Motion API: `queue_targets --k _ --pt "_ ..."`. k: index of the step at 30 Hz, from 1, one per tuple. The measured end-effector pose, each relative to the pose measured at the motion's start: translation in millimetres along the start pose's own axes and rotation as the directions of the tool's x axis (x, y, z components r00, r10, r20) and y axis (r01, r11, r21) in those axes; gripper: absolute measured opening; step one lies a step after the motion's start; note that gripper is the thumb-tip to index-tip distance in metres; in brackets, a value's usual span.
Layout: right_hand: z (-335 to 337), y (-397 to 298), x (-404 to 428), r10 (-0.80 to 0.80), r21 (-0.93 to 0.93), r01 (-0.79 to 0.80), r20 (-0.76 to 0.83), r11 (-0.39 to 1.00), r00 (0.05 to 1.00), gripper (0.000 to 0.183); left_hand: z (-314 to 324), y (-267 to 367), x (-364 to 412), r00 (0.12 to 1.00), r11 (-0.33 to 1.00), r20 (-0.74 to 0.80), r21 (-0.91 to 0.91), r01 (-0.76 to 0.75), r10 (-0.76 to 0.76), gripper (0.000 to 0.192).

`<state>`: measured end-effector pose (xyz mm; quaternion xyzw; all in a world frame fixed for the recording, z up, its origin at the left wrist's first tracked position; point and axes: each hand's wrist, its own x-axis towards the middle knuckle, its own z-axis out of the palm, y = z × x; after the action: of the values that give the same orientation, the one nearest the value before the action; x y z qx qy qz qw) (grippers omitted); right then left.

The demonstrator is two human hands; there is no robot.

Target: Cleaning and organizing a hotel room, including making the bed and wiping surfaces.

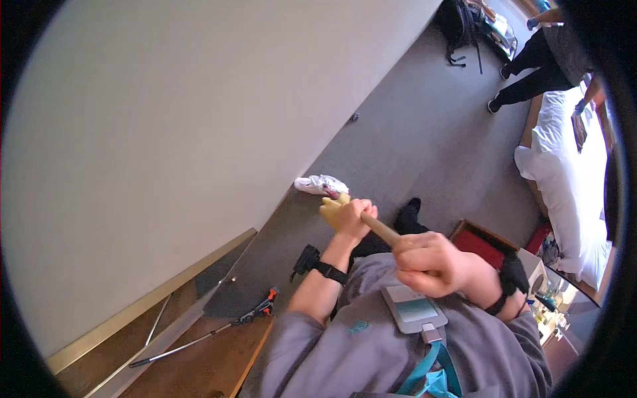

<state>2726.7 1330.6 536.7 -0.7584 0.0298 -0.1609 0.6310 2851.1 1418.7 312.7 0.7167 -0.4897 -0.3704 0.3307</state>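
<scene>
Both of my hands grip a pale wooden handle [380, 229] that slants across in front of my body. My left hand [357, 219] is wrapped around it farther out, with a yellow piece [333, 209], possibly cloth, against its fingers. Closer to my chest, my right hand [428, 263] is closed around the handle near its end. Beyond my left hand, a white mop-like head [318, 184] with a dark pink part lies on the grey carpet at the foot of the wall. My left hand hides where the handle meets it.
A pale wall [199, 124] runs along my left. A grabber-like tool with orange tips [214, 331] lies at lower left. An open red-lined box [480, 248] stands on the right, near a bed with white linen [557, 174]. Another person [542, 59] stands beyond, near a black backpack [458, 25].
</scene>
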Motion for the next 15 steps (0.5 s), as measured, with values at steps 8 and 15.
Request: queue_targets --k 8,15 --pt "76.0 15.4 38.6 0.043 -0.301 -0.060 -0.065 0.952 0.997 0.011 11.3 -29.0 37.8 0.997 0.910 -0.042 -0.408 -0.078 0.067 0.030" --pt "116.1 32.2 52.3 0.015 -0.077 0.000 0.201 0.997 0.979 0.012 -1.7 -80.8 -21.6 0.987 0.915 -0.163 -0.399 -0.058 -0.009 0.031"
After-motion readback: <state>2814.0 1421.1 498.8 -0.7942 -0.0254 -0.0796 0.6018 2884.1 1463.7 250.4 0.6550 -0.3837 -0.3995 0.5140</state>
